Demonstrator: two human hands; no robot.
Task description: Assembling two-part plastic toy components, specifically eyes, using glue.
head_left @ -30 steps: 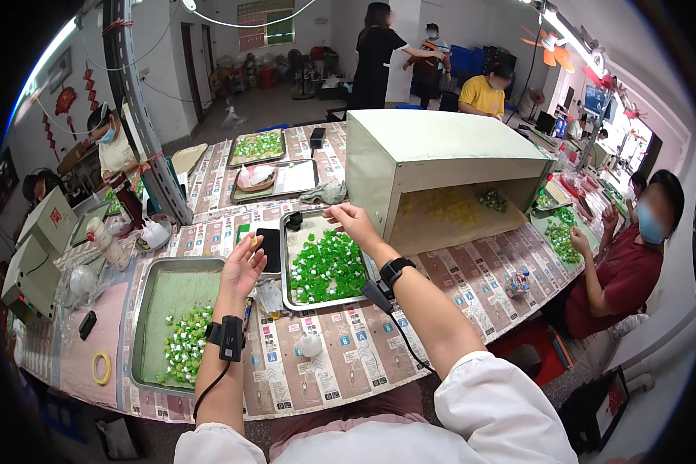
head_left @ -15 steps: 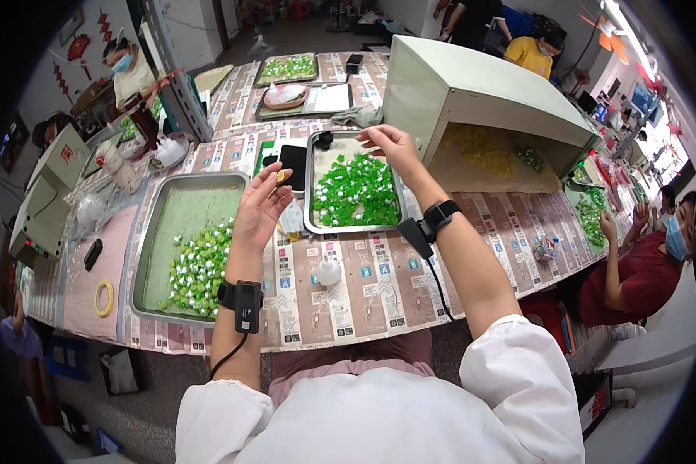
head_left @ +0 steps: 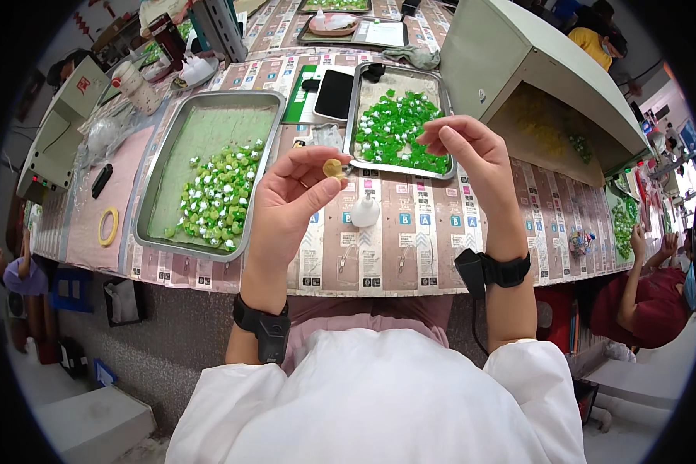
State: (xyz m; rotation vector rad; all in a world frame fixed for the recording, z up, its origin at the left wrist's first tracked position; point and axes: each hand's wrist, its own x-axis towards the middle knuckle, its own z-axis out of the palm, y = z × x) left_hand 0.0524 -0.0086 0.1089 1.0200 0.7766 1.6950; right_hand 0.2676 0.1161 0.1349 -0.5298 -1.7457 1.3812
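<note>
Left hand [head_left: 286, 197] pinches a small, rounded, translucent yellow piece [head_left: 332, 168] above the patterned tabletop [head_left: 410, 263].

The piece sits between the left thumb and fingertips, between two metal trays; the right hand [head_left: 479, 155] is raised beside the near right corner of the right one, its thumb and fingers bent close together, and whether anything is between them I cannot tell. That rectangular silver metal tray [head_left: 414, 81] bears bright green and white pieces [head_left: 394, 124]; the larger, green-lined metal tray [head_left: 201, 139] at left holds yellowish-green and white ones [head_left: 218, 193]. A squat white plastic bottle [head_left: 366, 210] stands on the tabletop between the hands.
</note>
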